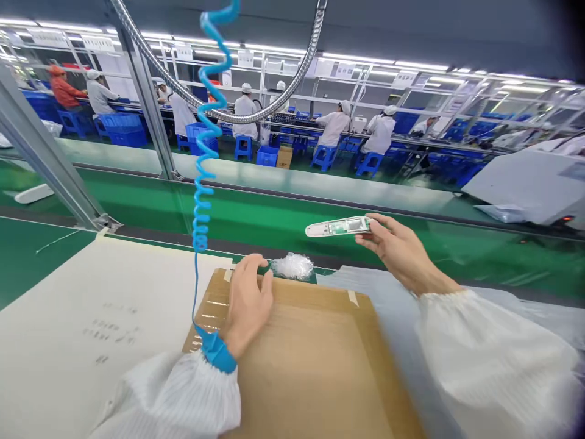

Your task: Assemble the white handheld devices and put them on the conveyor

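Left of the left hand [249, 302], a pale sheet [68, 292] lay | that hand, fingers loosely bent, was over brown cardboard [315, 360] | beyond both hands, workers [245, 113] sat past a green strip [260, 210] | right hand [397, 249] pinched one end of a slim white casing [317, 230], green circuitry [337, 228] exposed

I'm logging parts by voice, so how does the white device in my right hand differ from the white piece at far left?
The device exposes a green board inside; the white piece shows a plain face. The device is held up in your right hand; the white piece lies on the green surface. Both are white, long and rounded at one end.
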### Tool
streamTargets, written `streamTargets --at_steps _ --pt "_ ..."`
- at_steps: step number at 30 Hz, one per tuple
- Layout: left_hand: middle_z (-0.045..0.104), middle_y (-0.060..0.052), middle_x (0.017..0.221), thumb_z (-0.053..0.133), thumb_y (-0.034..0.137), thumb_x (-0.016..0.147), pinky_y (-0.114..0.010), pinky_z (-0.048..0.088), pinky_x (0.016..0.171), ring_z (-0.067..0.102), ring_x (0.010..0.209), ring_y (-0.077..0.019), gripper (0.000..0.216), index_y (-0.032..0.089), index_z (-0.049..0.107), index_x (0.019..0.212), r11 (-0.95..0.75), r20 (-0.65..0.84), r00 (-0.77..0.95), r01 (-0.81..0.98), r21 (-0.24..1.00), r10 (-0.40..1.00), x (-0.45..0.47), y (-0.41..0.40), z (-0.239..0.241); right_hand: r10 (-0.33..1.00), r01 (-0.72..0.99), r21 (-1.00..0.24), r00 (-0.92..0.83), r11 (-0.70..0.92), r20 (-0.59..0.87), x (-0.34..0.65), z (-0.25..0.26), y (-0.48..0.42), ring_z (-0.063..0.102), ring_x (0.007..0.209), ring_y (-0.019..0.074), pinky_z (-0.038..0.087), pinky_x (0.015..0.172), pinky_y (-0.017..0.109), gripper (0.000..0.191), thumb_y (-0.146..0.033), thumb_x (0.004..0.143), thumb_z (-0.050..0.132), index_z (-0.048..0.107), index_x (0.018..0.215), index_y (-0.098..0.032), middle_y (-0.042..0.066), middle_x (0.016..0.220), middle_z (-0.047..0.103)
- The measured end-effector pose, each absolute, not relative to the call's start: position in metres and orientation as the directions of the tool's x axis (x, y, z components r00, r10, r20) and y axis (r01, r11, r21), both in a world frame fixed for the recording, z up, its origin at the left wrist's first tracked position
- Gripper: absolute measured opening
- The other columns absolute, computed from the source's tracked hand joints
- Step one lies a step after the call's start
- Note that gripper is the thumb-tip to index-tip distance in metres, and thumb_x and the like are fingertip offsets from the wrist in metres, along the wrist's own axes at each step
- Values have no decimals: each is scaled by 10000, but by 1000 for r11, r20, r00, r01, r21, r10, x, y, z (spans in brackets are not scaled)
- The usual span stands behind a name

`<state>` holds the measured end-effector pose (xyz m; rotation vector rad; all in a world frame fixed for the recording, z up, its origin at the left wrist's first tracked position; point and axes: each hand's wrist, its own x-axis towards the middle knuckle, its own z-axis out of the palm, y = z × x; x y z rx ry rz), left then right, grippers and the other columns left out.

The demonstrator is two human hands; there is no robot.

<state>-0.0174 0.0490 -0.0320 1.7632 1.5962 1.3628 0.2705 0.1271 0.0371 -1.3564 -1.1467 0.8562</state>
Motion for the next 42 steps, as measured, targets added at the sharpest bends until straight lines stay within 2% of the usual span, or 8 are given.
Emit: streamTargets --at_steps 5,11,15,21,24,30,36,42 --pt "624 -96 1358 554 423 957 -395 427 1097 564 1276 -233 338 213 611 1216 -351 354 38 272 896 934 -5 30 -8 999 1 -1000 34 31 31 240 50 48 638 727 131 587 743 278 420 -509 811 796 704 1137 -260 15 961 728" --pt "533 29 615 505 487 954 -250 344 526 459 540 -116 349 191 670 868 -83 -48 451 266 960 891 2 15 2 969 348 -914 51 208 240 211 12 13 657 897 223 538 834 416 418 -597 977 525 646 1230 -287 69 1090 707" --pt "503 25 615 525 447 925 -249 291 539 416 562 -109 361 183 609 695 -93 -38 400 303 948 916 -1 18 6 735 728 -387 -234 567 636 223 8 12 636 984 241 457 827 403 202 -416 1000 581 680 1126 -293 78 1176 691" --pt "572 15 640 491 360 909 -275 299 576 471 595 -135 290 202 595 690 -109 -63 385 409 906 921 -7 19 16 579 748 172 -618 641 532 218 36 27 626 889 223 334 811 406 237 -221 1011 565 642 790 -257 -5 909 756" --pt "555 10 620 508 363 894 -290 278 558 453 572 -141 288 206 587 665 -64 -81 279 477 877 957 -9 18 19 581 730 124 -624 672 522 205 50 40 610 851 215 336 825 403 273 -189 1005 537 615 750 -248 -5 867 740" --pt "581 -4 642 564 324 864 -278 286 561 495 608 -149 231 205 641 681 -42 -47 192 433 900 980 -1 21 7 689 759 -376 -129 531 713 185 68 80 575 804 224 410 734 350 116 -248 944 586 567 829 -253 23 853 675" --pt "494 22 549 562 459 882 -247 284 491 435 492 -115 336 185 601 691 57 -42 -380 30 998 924 -11 38 -5 887 906 -254 -218 339 407 180 4 95 594 897 280 414 812 414 157 -150 925 532 601 801 -218 101 900 713" --pt "486 49 567 723 501 752 -213 231 426 386 434 -65 376 147 598 760 120 -228 -340 -311 943 912 -19 43 -4 926 923 -172 -304 345 226 213 -19 60 659 1062 195 467 908 332 186 -321 1012 526 706 1045 -288 16 1185 746"
